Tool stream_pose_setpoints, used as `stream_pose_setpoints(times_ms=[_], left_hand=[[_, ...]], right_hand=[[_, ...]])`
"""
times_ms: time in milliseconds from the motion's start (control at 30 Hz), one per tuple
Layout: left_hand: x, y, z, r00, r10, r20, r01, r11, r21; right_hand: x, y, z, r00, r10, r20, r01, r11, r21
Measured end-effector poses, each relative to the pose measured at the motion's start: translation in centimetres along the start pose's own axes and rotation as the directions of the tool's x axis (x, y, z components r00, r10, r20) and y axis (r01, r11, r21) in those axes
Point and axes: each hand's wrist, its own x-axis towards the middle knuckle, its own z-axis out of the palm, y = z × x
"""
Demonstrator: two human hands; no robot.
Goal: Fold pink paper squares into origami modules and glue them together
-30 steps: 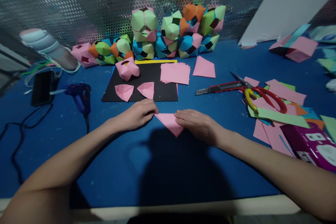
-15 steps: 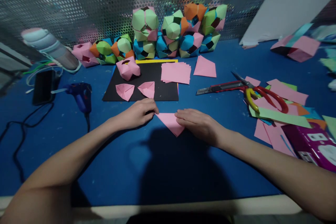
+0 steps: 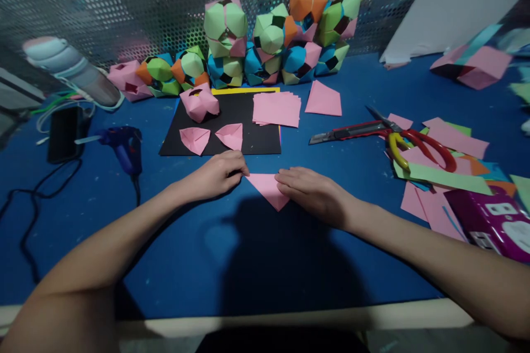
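A pink sheet of paper (image 3: 268,187), folded into a triangle, lies on the blue tabletop with its point toward me. My left hand (image 3: 223,172) has its fingers curled and pinched at the triangle's left corner. Flat over the right side of the paper rests my right hand (image 3: 308,190), fingers stretched out and covering that corner. Beyond my hands, two folded pink pieces (image 3: 230,136) and a pink paper shape with a hole (image 3: 199,102) sit on black sheets (image 3: 260,143). A stack of pink paper (image 3: 276,109) overlaps their right edge.
Several colourful paper balls (image 3: 226,27) are piled at the back. Left stand a bottle (image 3: 74,69), a phone (image 3: 65,135) and a blue glue gun (image 3: 124,149). Right lie a cutter knife (image 3: 348,131), scissors (image 3: 428,149), paper scraps (image 3: 422,201) and a purple power socket box (image 3: 492,220).
The view has tilted slightly, so things at the back sit a little higher. Both hands keep nearly the same hold on the folded paper.
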Motion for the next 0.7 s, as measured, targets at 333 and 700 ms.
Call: stream_pose_setpoints(times_ms=[333,700], left_hand=[[-0.4,1.0,1.1,0.997,0.025,-0.079,-0.007,0.975,0.224],[-0.7,3.6,4.4,0.952,0.28,-0.121,-0.277,0.96,0.041]], right_hand=[[0.3,-0.4,0.2,0.999,0.025,0.028,-0.022,0.995,-0.094],[0.3,-0.4,0.3,1.0,-0.013,0.015,0.015,0.989,-0.149]])
